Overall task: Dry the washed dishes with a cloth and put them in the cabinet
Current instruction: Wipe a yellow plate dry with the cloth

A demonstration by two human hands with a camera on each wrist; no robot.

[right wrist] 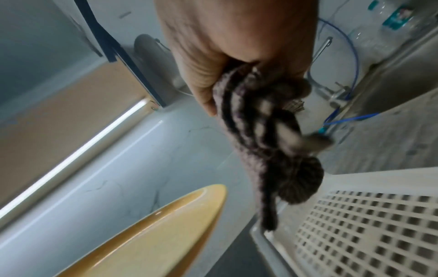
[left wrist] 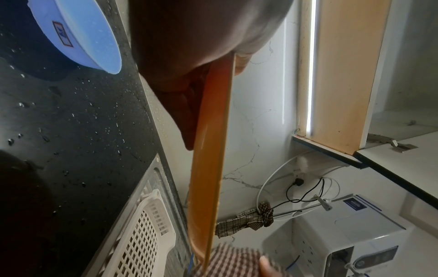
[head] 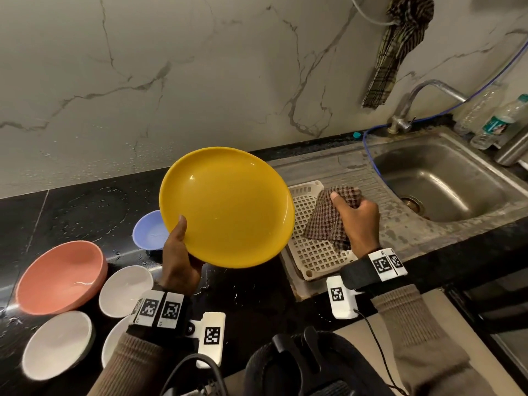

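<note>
My left hand (head: 178,252) grips a yellow plate (head: 228,207) by its lower left rim, thumb on the inside face, and holds it tilted above the black counter. The left wrist view shows the yellow plate (left wrist: 208,168) edge-on with fingers behind it. My right hand (head: 355,218) holds a bunched brown checked cloth (head: 328,221) over the white perforated tray (head: 314,252), just right of the plate and not touching it. In the right wrist view the checked cloth (right wrist: 267,150) hangs from my fist beside the yellow plate (right wrist: 151,236).
A pink bowl (head: 61,277), a blue bowl (head: 148,231) and several white bowls (head: 57,344) sit on the wet counter at left. The steel sink (head: 445,178) and tap (head: 408,107) lie at right, with bottles (head: 497,124) behind. Another checked cloth (head: 397,47) hangs on the wall.
</note>
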